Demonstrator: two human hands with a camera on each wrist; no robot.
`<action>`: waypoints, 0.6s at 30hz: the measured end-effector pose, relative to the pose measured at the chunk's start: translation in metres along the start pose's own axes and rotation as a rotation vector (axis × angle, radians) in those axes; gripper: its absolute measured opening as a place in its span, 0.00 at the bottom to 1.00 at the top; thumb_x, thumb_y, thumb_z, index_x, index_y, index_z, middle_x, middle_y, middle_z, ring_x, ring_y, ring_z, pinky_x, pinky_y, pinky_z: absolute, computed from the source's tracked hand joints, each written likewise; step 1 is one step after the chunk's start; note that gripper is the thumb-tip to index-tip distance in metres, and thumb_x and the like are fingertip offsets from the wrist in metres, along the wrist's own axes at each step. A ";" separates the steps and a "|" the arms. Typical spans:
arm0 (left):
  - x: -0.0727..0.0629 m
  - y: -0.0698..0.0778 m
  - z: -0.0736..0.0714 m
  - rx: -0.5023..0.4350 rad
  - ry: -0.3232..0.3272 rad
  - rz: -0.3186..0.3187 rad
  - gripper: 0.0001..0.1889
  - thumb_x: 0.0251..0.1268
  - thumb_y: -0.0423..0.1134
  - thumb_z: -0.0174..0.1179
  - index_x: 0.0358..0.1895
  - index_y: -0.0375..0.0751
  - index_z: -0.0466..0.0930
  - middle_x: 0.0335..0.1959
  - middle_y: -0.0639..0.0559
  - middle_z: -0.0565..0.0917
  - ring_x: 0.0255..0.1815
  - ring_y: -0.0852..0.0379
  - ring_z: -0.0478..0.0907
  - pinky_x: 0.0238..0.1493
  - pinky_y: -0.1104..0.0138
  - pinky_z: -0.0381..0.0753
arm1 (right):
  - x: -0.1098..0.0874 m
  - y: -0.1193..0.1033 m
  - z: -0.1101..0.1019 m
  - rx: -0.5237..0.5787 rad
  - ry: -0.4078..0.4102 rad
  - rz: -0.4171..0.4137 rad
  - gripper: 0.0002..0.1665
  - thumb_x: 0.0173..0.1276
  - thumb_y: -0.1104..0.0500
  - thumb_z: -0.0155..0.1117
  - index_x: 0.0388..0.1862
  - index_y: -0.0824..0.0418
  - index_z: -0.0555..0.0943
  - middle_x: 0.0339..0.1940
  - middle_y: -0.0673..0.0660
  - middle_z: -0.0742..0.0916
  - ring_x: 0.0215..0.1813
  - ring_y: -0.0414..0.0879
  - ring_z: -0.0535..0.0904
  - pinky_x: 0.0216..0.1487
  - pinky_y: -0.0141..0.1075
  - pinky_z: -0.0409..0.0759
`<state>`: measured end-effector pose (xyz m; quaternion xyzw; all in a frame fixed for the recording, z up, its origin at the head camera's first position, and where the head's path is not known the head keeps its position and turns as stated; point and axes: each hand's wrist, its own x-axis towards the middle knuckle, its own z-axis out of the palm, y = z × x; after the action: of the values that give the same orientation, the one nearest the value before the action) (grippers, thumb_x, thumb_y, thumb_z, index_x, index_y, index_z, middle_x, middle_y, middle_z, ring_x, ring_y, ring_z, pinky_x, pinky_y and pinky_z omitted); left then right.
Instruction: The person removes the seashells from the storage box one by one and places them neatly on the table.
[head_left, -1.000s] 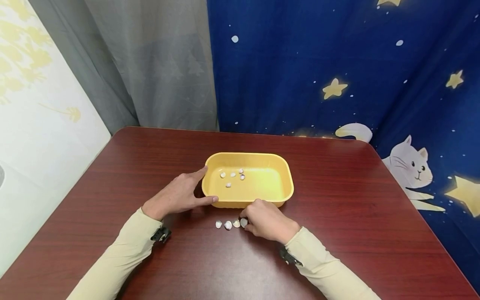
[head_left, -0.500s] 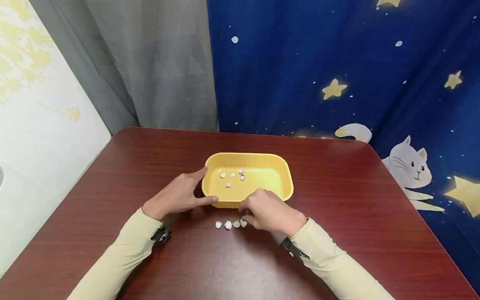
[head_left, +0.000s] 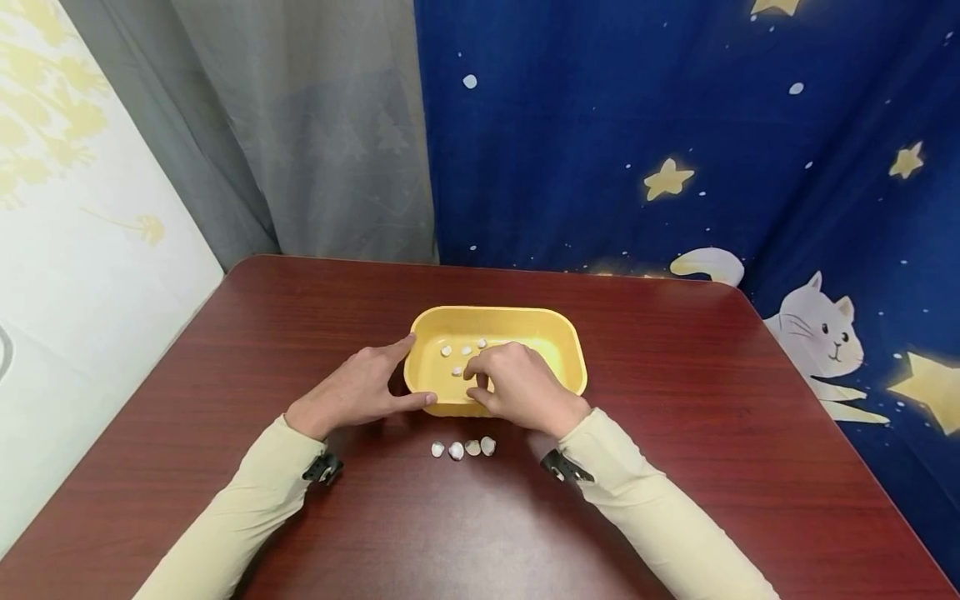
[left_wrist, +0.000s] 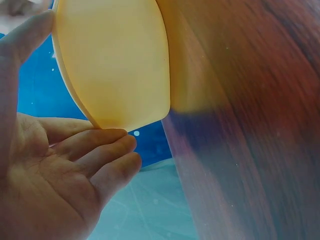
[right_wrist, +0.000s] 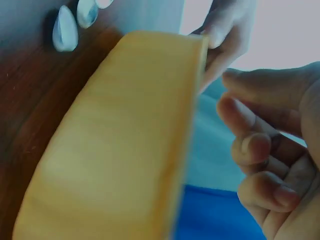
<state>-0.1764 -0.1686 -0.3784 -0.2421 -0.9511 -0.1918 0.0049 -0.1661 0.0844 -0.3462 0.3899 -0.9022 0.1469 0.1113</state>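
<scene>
A yellow plastic tub (head_left: pixel 570 354) lies lengthwise on the table, with several small white seashells (head_left: pixel 446 351) on its floor. My left hand (head_left: pixel 356 389) rests at the tub's left end, thumb on the front rim and fingertips against the end wall, as the left wrist view shows. Over the tub's front half hangs my right hand (head_left: pixel 521 387), fingers bent, thumb and index tips close together. No shell shows between those fingertips; I cannot tell whether they hold one. This hand hides part of the tub floor. Just in front of the tub, more seashells (head_left: pixel 457 451) lie in a short row.
The dark red-brown wooden table (head_left: pixel 675 467) has rounded far corners. Behind it hang a grey curtain (head_left: pixel 337 150) and a blue star-patterned curtain (head_left: pixel 562 150). A white panel (head_left: pixel 97 250) with pale yellow flowers stands on the left.
My right hand has risen from the right end of the shell row and moved forward, over the front rim, into the space above the tub. My left hand stays at the tub's left end.
</scene>
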 end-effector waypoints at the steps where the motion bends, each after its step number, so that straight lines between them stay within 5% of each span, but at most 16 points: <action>1: 0.000 0.000 0.000 0.000 -0.001 0.002 0.55 0.57 0.70 0.64 0.76 0.30 0.59 0.69 0.36 0.76 0.61 0.44 0.82 0.60 0.52 0.82 | 0.003 0.002 0.003 0.011 -0.005 0.027 0.07 0.58 0.59 0.75 0.36 0.55 0.90 0.26 0.45 0.89 0.29 0.38 0.81 0.31 0.32 0.79; 18: 0.001 -0.001 0.000 -0.006 -0.010 -0.012 0.56 0.57 0.71 0.63 0.77 0.31 0.58 0.71 0.37 0.74 0.63 0.44 0.81 0.62 0.51 0.81 | 0.035 0.032 0.046 0.120 -0.184 0.224 0.11 0.59 0.63 0.71 0.41 0.56 0.90 0.18 0.46 0.82 0.25 0.38 0.74 0.27 0.31 0.71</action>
<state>-0.1774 -0.1694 -0.3785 -0.2375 -0.9519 -0.1936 -0.0020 -0.2173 0.0662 -0.3837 0.3047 -0.9360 0.1756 -0.0126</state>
